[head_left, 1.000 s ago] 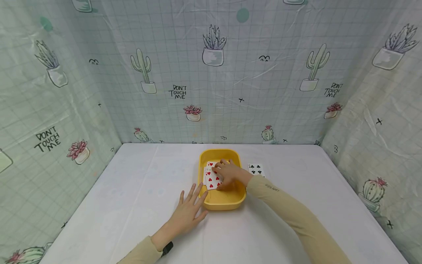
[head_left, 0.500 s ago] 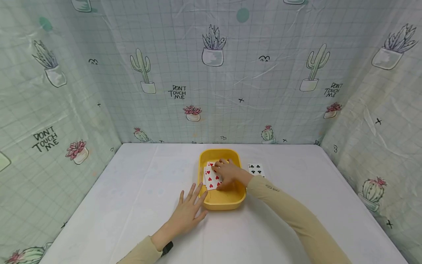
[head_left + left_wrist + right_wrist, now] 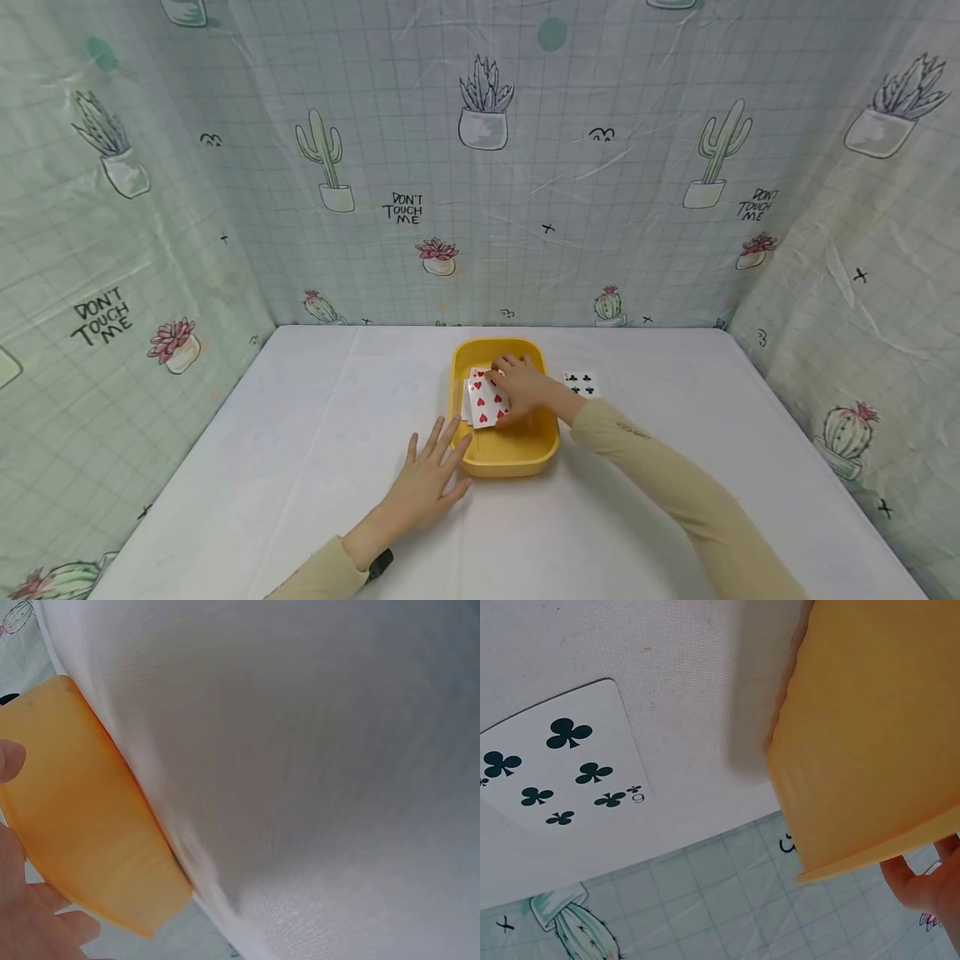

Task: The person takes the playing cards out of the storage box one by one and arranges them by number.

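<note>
Both hands [image 3: 517, 392] meet yellow tray's [image 3: 510, 463] rim.

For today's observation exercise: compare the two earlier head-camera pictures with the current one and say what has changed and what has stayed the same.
The right hand, gripping the heart cards in the yellow tray, has drawn them slightly toward the tray's far end, so a little more of the clubs card shows beside the wrist. The left hand stays flat on the table, fingertips at the tray's near corner; tray and clubs card have not moved.
</note>
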The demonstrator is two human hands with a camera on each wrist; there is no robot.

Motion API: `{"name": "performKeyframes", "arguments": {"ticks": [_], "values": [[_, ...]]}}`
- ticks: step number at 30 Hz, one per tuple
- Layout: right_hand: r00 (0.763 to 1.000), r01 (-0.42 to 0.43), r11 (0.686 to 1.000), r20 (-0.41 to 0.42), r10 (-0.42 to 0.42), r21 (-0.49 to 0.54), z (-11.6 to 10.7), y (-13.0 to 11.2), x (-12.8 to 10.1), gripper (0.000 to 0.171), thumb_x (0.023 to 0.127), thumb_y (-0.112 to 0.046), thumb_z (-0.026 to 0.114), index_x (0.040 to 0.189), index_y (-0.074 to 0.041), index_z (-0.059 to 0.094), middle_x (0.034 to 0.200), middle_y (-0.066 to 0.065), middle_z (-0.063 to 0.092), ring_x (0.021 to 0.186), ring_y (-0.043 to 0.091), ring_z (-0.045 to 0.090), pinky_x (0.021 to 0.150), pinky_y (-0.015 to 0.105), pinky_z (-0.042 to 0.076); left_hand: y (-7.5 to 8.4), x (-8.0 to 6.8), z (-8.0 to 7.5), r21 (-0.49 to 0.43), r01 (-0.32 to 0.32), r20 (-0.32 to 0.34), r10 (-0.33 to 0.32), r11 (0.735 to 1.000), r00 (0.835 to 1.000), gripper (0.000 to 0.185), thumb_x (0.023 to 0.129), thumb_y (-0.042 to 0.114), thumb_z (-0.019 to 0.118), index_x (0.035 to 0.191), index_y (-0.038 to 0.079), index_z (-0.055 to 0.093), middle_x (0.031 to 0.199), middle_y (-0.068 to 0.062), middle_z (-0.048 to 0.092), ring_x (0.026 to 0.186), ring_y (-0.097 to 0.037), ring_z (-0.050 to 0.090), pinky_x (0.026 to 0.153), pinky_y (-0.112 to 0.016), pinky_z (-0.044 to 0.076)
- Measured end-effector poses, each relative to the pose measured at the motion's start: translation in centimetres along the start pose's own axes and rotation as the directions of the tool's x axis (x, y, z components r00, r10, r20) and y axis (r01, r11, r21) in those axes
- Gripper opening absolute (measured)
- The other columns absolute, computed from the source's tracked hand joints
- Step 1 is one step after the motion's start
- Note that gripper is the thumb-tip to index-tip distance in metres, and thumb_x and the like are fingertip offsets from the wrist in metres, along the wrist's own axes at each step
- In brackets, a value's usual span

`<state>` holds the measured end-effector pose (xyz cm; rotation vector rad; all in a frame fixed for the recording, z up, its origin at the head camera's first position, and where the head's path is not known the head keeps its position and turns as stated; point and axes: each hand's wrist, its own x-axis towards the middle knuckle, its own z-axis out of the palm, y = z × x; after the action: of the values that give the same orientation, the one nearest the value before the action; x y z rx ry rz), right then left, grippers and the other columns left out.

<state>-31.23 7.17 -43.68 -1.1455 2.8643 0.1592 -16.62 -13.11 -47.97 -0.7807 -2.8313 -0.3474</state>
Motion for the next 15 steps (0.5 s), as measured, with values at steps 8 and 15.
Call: {"name": "performKeyframes", "arguments": {"ticks": [8, 15], "values": [[0.999, 0.004, 1.000, -0.032, -0.003, 0.018, -1.1, 0.2, -1.1, 0.082, 0.065, -0.062, 0.065, 0.128, -0.013, 0.044, 0.127, 0.007, 0.041, 0.121, 0.028, 0.032, 0.099, 0.054, 0.027, 0.0, -0.1, 0.0, 0.013, -0.004, -0.010, 0.004, 1.000, 1.000, 0.061, 0.087, 0.042, 0.050, 0.139, 0.017, 0.032, 0.150, -0.008, 0.015, 0.137, -0.034, 0.016, 0.097, -0.065, 0.021], [0.995, 0.013, 1.000, -0.094, -0.014, -0.007, -1.5, 1.0, -2.3, 0.084, 0.065, -0.063, 0.065, 0.129, -0.013, 0.044, 0.125, 0.008, 0.044, 0.118, 0.028, 0.034, 0.095, 0.053, 0.031, 0.1, -0.1, -0.2, 0.053, 0.000, 0.001, 0.000, 0.999, 1.000, 0.061, 0.088, 0.044, 0.049, 0.140, 0.018, 0.030, 0.151, -0.009, 0.014, 0.137, -0.035, 0.014, 0.099, -0.064, 0.020]]}}
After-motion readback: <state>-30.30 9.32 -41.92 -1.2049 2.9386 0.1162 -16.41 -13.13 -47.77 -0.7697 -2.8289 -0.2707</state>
